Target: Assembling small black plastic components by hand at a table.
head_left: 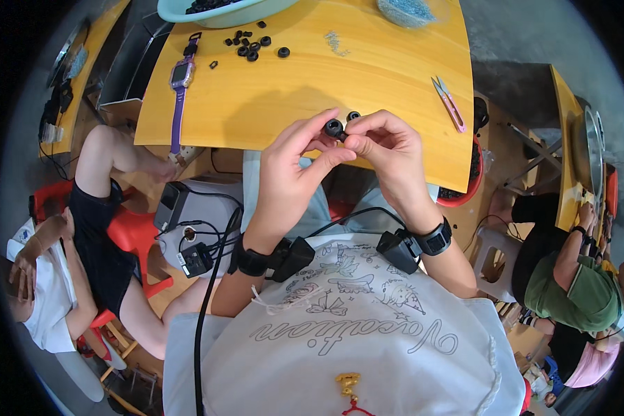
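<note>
Above the table's near edge, my left hand (pixel 297 156) pinches a small black round piece (pixel 334 127) with a hole in its end. My right hand (pixel 387 142) is closed beside it, thumb and forefinger meeting at the piece's narrow end. Just past the right fingertips shows another black ring-shaped piece (pixel 353 116); whether it lies on the table or is held I cannot tell. Several loose black ring pieces (pixel 254 47) lie farther off on the yellow table (pixel 395 76). Small silvery bits (pixel 336 43) are scattered to their right.
A purple-strapped watch (pixel 181 75) lies at the left, pink-handled thread snips (pixel 451 105) at the right. A pale green basin (pixel 229 15) and a bowl of silvery pieces (pixel 405 12) stand at the back. A red tub (pixel 473 187) sits below the right edge. People sit on both sides.
</note>
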{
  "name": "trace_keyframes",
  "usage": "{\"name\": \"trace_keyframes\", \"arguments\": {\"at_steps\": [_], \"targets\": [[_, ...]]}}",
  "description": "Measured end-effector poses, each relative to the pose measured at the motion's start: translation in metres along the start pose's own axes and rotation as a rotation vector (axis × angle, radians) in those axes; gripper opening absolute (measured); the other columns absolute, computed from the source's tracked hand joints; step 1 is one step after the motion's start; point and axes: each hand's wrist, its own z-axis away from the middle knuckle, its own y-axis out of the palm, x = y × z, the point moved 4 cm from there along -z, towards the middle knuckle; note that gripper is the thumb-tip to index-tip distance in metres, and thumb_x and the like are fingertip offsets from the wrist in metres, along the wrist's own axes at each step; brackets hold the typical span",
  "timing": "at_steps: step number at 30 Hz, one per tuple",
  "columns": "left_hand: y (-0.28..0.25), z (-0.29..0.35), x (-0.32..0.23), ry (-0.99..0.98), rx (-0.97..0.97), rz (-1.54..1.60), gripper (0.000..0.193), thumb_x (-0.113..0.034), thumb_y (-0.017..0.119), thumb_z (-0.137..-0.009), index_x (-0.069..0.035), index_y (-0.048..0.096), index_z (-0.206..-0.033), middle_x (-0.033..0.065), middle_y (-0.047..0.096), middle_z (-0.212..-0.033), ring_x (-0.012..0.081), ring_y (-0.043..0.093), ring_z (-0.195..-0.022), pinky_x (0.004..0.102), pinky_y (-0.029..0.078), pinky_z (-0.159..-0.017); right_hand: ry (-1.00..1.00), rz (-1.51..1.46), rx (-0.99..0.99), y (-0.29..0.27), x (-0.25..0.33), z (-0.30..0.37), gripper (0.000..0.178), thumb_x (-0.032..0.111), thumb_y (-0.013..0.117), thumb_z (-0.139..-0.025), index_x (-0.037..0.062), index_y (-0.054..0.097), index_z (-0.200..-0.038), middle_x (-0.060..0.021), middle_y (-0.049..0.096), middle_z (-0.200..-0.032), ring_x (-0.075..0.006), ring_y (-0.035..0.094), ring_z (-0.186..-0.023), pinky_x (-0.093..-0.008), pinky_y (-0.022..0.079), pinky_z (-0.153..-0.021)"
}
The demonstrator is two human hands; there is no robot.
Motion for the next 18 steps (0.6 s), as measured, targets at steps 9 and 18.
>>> {"name": "trace_keyframes", "arguments": {"at_steps": [9,18], "targets": [[0.005,0.000,-0.013,0.250,0.040,-0.438,0.037,-0.001,0.064,-0.068,-0.001,0.056,-0.105,0.0114,0.057,-0.085,0.0218,0.056,-0.073,0.0294,0.045,-0.065,0.329,-0.202,0.001,-0.007,-0.004,0.009,0.006,0.002,0.061,-0.077,-0.0024,0.059,-0.080,-0.0087,0.060,-0.079,-0.0112,0.057,-0.071,-0.0213,0.046,-0.067],[0.008,0.004,-0.011,0.287,0.052,-0.557,0.037,-0.003,0.064,-0.070,0.002,0.054,-0.106,0.0129,0.055,-0.086,0.0256,0.055,-0.077,0.0329,0.044,-0.066,0.362,-0.306,-0.028,-0.005,-0.009,0.013,0.016,0.002,0.058,-0.079,-0.0001,0.052,-0.094,-0.0060,0.057,-0.086,-0.0096,0.055,-0.076,-0.0201,0.045,-0.066]]}}
